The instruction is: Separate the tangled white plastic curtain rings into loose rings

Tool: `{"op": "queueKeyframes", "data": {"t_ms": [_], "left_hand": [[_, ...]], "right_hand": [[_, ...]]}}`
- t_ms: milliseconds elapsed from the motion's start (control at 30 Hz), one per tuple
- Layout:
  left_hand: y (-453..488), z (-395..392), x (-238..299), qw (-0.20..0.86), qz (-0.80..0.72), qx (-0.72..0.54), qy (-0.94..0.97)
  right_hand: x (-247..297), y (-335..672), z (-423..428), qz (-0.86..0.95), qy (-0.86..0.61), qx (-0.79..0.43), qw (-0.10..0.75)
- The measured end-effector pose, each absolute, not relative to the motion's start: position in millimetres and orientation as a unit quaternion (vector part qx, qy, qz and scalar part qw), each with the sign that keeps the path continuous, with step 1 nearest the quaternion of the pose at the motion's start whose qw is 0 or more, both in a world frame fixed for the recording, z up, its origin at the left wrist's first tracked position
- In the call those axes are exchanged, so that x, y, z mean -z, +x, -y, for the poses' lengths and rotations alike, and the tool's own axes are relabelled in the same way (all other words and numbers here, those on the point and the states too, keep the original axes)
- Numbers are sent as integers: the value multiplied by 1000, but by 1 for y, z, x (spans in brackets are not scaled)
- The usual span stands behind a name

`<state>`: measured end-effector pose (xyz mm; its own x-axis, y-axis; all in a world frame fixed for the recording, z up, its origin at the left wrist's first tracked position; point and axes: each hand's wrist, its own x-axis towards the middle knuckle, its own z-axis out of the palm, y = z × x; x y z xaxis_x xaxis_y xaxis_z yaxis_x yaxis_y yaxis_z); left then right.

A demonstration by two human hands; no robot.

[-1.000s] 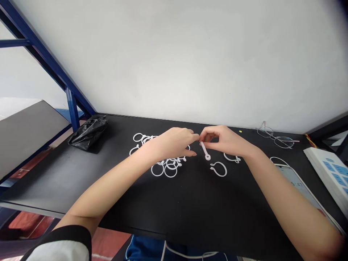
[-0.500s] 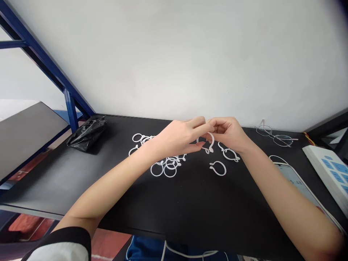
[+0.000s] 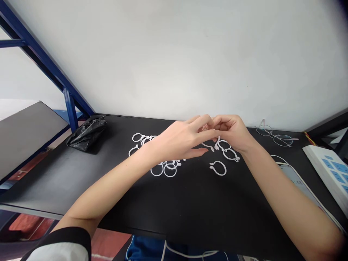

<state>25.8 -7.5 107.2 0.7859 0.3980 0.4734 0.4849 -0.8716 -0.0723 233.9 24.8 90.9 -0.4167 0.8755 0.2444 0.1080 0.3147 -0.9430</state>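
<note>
My left hand and my right hand meet above the black table, fingertips pinched together on a thin white plastic ring that curves down between them. A heap of several white rings lies under and left of my left hand. Two closed rings lie to the right: one below the hands, another under my right wrist.
A crumpled black plastic bag sits at the table's back left. Glasses lie at the back right. A phone with a white cable and a white power strip are at the right edge. A blue metal frame stands left.
The white strip, held straight by my right hand a second ago, has been bent into a curve between both hands. Both hands rose slightly and came together.
</note>
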Motion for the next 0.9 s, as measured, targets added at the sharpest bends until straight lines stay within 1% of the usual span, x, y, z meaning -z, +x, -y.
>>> {"op": "queueKeyframes", "data": {"t_ms": [667, 900], "left_hand": [[27, 8, -106, 124, 212, 241, -939], [27, 7, -107, 117, 197, 246, -942]], "right_hand": [[-95, 232, -20, 727, -347, -472, 358], [-96, 232, -20, 737, -348, -472, 336]]}}
